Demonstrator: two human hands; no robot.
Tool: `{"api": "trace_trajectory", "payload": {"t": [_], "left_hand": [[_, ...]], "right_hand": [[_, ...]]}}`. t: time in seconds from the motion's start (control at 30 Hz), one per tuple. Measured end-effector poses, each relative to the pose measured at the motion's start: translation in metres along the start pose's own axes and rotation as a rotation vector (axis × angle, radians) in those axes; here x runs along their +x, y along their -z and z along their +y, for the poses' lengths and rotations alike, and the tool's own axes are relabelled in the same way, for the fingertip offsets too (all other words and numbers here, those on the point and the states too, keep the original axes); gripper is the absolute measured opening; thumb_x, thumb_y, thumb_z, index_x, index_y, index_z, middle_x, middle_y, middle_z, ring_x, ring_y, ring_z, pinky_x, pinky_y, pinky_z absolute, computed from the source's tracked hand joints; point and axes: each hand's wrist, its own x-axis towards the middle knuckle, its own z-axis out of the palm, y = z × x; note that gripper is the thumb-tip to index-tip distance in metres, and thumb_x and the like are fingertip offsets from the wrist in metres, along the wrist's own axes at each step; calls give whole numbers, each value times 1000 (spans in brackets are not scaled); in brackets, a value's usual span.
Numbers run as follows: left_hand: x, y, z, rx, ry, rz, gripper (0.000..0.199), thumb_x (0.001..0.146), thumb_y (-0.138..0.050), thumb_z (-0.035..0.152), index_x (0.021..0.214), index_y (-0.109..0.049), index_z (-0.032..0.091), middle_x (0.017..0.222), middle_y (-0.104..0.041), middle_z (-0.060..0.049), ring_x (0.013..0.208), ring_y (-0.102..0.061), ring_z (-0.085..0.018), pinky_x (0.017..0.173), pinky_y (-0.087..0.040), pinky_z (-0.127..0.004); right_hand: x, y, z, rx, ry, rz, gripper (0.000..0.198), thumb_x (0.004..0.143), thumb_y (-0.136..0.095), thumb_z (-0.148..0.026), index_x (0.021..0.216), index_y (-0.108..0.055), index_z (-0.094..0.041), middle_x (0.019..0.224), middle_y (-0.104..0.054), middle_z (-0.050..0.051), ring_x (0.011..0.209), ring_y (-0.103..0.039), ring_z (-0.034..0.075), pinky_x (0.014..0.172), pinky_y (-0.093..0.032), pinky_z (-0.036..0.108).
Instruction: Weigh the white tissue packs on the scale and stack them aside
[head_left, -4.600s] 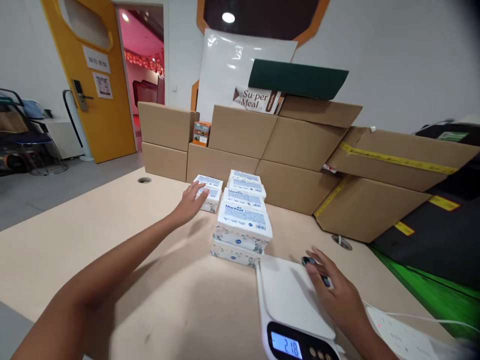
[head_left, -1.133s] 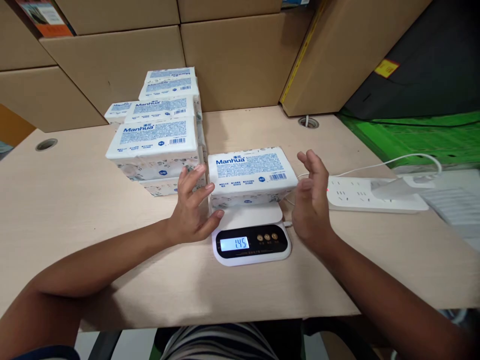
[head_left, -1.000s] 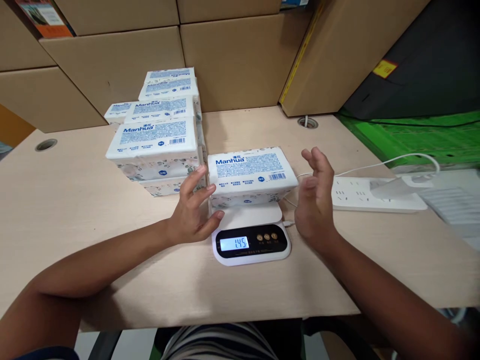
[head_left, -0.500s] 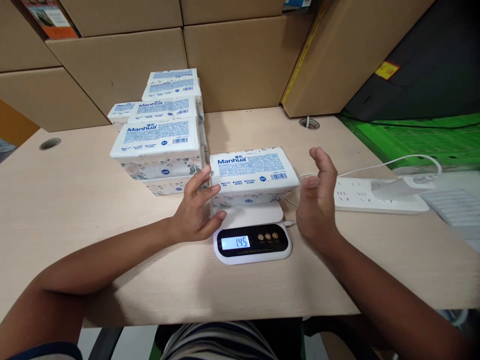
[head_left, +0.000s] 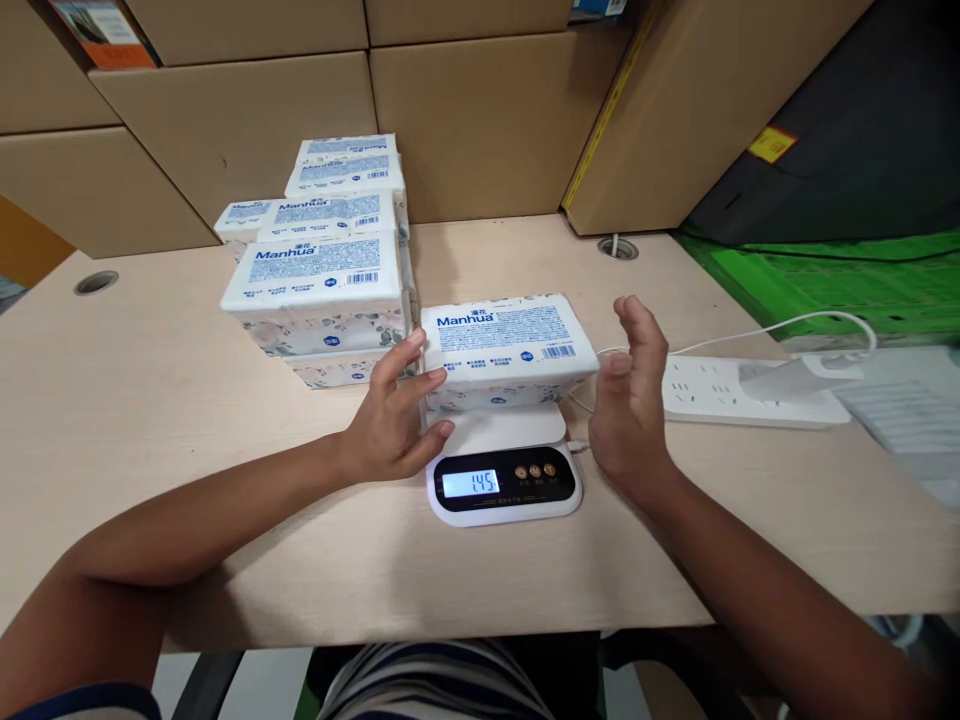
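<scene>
A white tissue pack [head_left: 510,340] with blue "Manhua" print rests on a small digital scale [head_left: 504,490], whose lit display reads 1.45. My left hand [head_left: 397,415] is open at the pack's left side, its fingers spread; whether the fingertips touch the pack I cannot tell. On the other side, my right hand [head_left: 634,400] stands upright and open, a little apart from the pack's right edge, holding nothing. Behind my left hand, several like tissue packs [head_left: 319,270] are piled on the desk.
Cardboard boxes [head_left: 465,130] line the back of the desk [head_left: 187,560]. At the right lie a white power strip [head_left: 705,390] with a plugged-in adapter and cable, and a green plastic crate [head_left: 840,290]. Two round cable holes are set in the desktop.
My right hand has shifted very slightly left toward the pack. The tissue pack and the scale's 1.45 reading stay the same.
</scene>
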Motion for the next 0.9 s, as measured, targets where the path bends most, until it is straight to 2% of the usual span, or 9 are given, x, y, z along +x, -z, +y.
{"api": "trace_trajectory", "payload": {"t": [0.1, 0.23, 0.37, 0.5, 0.63, 0.7, 0.77, 0.9], "left_hand": [[0, -1, 0, 10, 15, -5, 78, 108, -58, 43, 173, -15, 49, 177, -25, -5, 168, -33, -36, 120, -58, -64], [-1, -3, -1, -15, -1, 32, 76, 109, -59, 42, 173, -18, 46, 177, -23, -6, 170, -28, -35, 128, -51, -64], [-2, -4, -1, -25, 21, 40, 79, 108, -59, 44, 173, -15, 46, 180, -20, -5, 172, -25, -35, 129, -49, -67], [-2, -3, 0, -12, 31, 32, 77, 110, -55, 46, 173, -12, 48, 179, -20, -4, 172, -24, -32, 131, -48, -64], [0, -4, 0, -46, -36, 68, 80, 108, -62, 39, 175, -18, 39, 180, -21, -8, 172, -27, -33, 133, -46, -59], [2, -5, 0, -60, -79, 78, 80, 107, -63, 35, 175, -20, 33, 181, -19, -9, 172, -25, -31, 133, -47, -53], [2, -5, 0, -58, -86, 70, 79, 108, -61, 34, 175, -20, 33, 182, -18, -8, 173, -23, -30, 133, -47, -51], [2, -7, 0, -40, -31, 60, 80, 107, -60, 36, 175, -18, 38, 182, -16, -7, 173, -21, -34, 132, -46, -57]], "right_hand": [[-1, -3, 2, 36, -2, -7, 71, 109, -35, -73, 171, -31, -40, 179, -35, 10, 169, -29, 40, 134, -25, 74], [-2, -4, 5, 96, 71, 84, 66, 110, -38, -68, 172, -21, -51, 184, -17, 2, 170, -29, 41, 136, -23, 73], [-1, -4, 7, 80, 105, 146, 63, 110, -40, -66, 169, -19, -60, 183, -15, -3, 168, -32, 40, 136, -24, 72], [0, -6, 13, 141, 34, 124, 68, 108, -41, -70, 171, -19, -55, 182, -21, 5, 163, -41, 43, 129, -34, 74], [-1, -7, 16, 177, -41, -3, 77, 107, -40, -73, 174, -9, -51, 177, -31, 13, 153, -53, 43, 121, -43, 75], [-2, -7, 16, 160, -55, -34, 79, 108, -39, -73, 175, -6, -50, 177, -32, 14, 154, -52, 43, 119, -46, 73], [-3, -6, 13, 143, -66, -48, 79, 108, -38, -73, 176, -4, -49, 177, -33, 15, 155, -51, 42, 119, -47, 72], [-2, -5, 5, 154, -142, -28, 79, 108, -36, -74, 176, -8, -46, 178, -34, 15, 158, -50, 40, 120, -49, 69]]}}
